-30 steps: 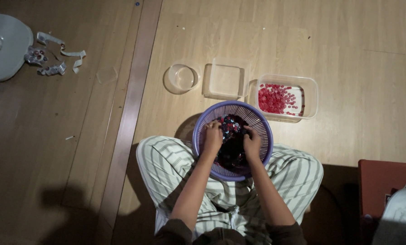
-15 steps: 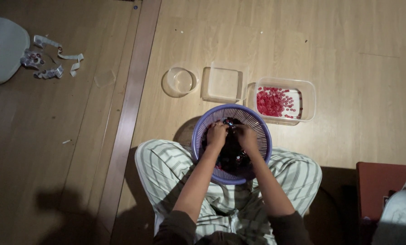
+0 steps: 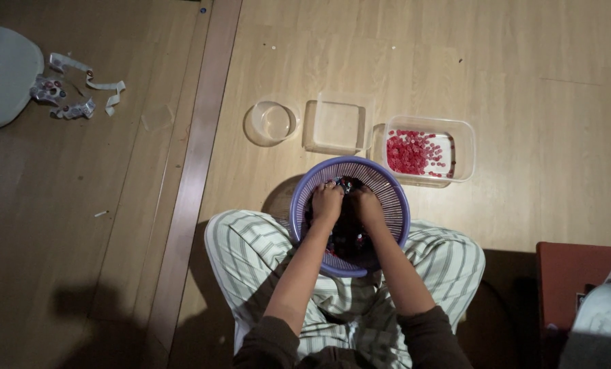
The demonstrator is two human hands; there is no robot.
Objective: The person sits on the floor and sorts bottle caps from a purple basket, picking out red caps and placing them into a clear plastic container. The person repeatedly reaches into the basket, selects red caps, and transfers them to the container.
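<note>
Purple plastic, slotted all round, the round basket (image 3: pixel 350 213) is sitting in the lap of a person in striped trousers, low in the middle of the frame, and both hands are working inside it. Compared with a second ago the hands are sitting closer together and a little deeper over the dark heap of small pieces (image 3: pixel 346 236); the left hand (image 3: pixel 327 203) and the right hand (image 3: pixel 364 204) are now almost touching, fingers curled down into the heap, though whether either is pinching a piece I cannot tell. Nothing else on the pale wooden floor (image 3: pixel 524 82) is showing any shift. Just beyond the basket's far rim, the clear rectangular tub of small red pieces (image 3: pixel 425 152) is lying at centre right, with a clear square lid (image 3: pixel 337 124) and a clear round cup (image 3: pixel 273 122) beside it to the left. Open floor is stretching across the upper right; a wooden threshold strip (image 3: pixel 196 171) is cutting the frame left of centre, and a dark red box (image 3: pixel 579 287) is crowding the lower right corner.
</note>
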